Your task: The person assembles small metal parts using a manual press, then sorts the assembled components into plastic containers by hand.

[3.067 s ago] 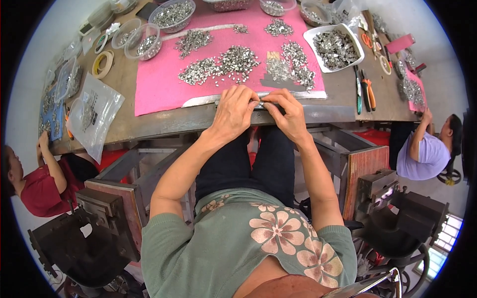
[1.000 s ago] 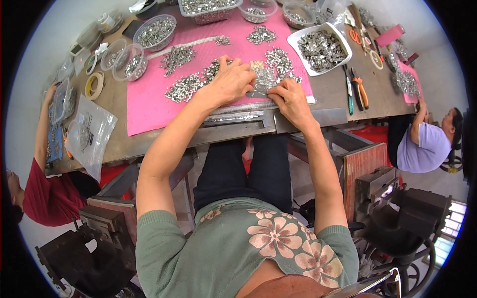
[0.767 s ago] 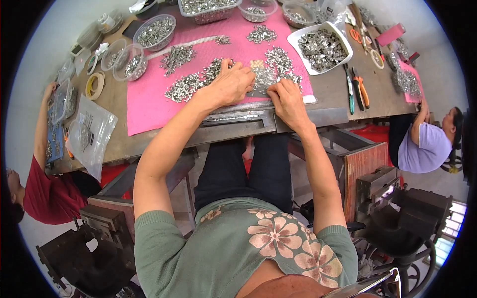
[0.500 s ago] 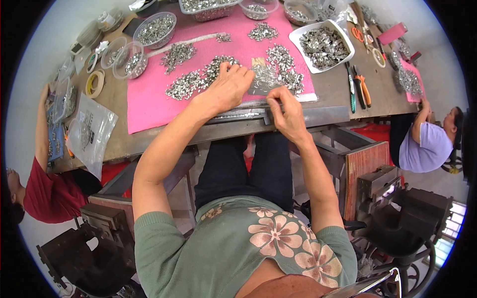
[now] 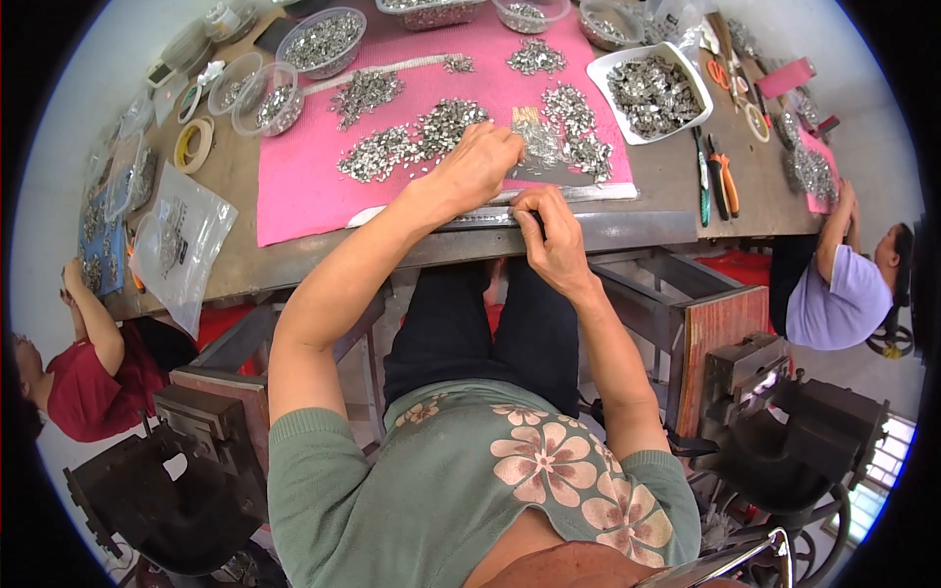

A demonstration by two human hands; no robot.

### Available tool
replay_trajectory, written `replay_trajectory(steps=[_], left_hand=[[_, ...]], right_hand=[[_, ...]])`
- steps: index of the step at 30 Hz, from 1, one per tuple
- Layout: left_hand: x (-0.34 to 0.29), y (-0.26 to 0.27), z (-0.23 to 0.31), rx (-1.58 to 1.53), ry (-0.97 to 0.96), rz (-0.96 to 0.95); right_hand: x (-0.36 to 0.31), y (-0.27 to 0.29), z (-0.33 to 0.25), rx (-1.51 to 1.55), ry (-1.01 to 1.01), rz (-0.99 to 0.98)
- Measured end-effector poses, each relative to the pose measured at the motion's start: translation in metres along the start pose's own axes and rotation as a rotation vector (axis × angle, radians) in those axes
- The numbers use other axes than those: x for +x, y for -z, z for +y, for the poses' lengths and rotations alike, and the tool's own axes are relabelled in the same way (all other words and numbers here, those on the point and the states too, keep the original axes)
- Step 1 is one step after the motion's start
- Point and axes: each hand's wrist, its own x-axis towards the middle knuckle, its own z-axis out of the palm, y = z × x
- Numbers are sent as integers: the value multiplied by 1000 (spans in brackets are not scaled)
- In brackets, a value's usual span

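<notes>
My left hand [image 5: 478, 165] is closed, fingers curled down over the near edge of the pink mat [image 5: 294, 211]; what its fingertips hold is hidden. Close by on its right, my right hand [image 5: 555, 238] is closed too, thumb pressed against bent fingers at a dark slotted metal strip [image 5: 475, 221] along the table's front edge. Whether it grips the strip or a small piece, I cannot make out. Beyond my hands lie small shiny metal pieces [image 5: 453, 122] in loose heaps and a patch of thin silvery pins [image 5: 539, 145] on a dark plate.
A white tray [image 5: 596, 71] of metal pieces stands right of the mat, near orange-handled pliers [image 5: 726, 186]. Round plastic tubs [image 5: 284, 49], a tape roll [image 5: 182, 147] and a clear bag [image 5: 191, 220] lie left. Co-workers sit at both sides, one in red [image 5: 93, 392], one in lilac [image 5: 843, 299].
My right hand has moved left, closer to my left hand, and bends more tightly. The left hand has shifted slightly right. The co-worker in red has drawn a hand back toward the table edge.
</notes>
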Motion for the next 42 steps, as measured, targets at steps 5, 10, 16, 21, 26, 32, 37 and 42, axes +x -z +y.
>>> replay_trajectory(steps=[5,10,16,21,26,32,37,42], left_hand=[[-5,11,8,143,-15,-31],[-1,6,12,190,-41,-16],[4,7,6,-44,-5,-12],[-4,3,7,-141,88,172],[-20,17,23,-199,209,271],[-51,21,57,-382,329,329],[-61,11,67,-429,340,323],[-65,8,65,-391,328,288]], right_hand=[[2,3,-2,-193,146,1],[2,6,-11,-313,263,-9],[8,19,-3,-231,166,-15],[43,20,30,-300,60,48],[57,8,47,-350,125,-25],[60,9,44,-425,66,-100],[62,7,49,-341,12,-128],[51,12,34,-276,38,-64]])
